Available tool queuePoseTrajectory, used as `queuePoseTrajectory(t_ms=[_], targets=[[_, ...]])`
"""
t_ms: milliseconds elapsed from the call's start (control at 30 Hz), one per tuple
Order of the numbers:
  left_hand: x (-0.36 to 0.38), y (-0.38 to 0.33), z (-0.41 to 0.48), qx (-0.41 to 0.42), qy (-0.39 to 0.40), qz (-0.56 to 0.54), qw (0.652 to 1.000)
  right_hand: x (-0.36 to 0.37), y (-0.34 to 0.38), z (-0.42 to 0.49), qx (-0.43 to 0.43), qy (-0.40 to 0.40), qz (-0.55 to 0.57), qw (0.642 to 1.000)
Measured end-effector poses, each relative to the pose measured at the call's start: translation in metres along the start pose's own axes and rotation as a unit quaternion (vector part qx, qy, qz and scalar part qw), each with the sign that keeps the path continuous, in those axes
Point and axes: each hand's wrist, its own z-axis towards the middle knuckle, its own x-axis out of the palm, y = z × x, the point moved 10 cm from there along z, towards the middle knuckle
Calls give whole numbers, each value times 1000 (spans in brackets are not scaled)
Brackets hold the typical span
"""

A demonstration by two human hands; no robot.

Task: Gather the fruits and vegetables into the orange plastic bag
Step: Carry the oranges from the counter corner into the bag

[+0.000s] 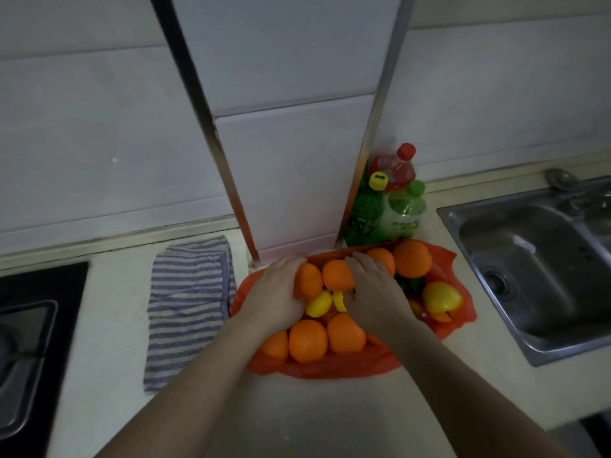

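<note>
The orange plastic bag [330, 366] lies spread open on the counter, full of fruit. Several oranges [308, 340] fill its front and back, and a big orange [412, 258] sits at the back right. Yellow lemons [319, 304] lie in the middle, with a larger yellow fruit [441, 297] at the right and something green beside it. My left hand [276, 292] cups an orange [309, 280] at the bag's left. My right hand [373, 289] reaches in from above, fingers curled over another orange [337, 276].
A striped blue cloth [188, 302] lies left of the bag, and a black stove [29, 342] sits at the far left. Green and red bottles [390, 206] stand behind the bag against a tiled pillar. A steel sink [542, 266] is at the right.
</note>
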Motion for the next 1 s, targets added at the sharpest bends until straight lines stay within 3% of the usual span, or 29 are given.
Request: queuePoseTrajectory(t_ms=[500, 1000], targets=[[-47, -24, -65, 79, -8, 137, 987, -45, 55, -74, 54, -97, -69, 991], [-96, -90, -158, 147, -81, 216, 962, -100, 99, -196, 79, -180, -77, 977]])
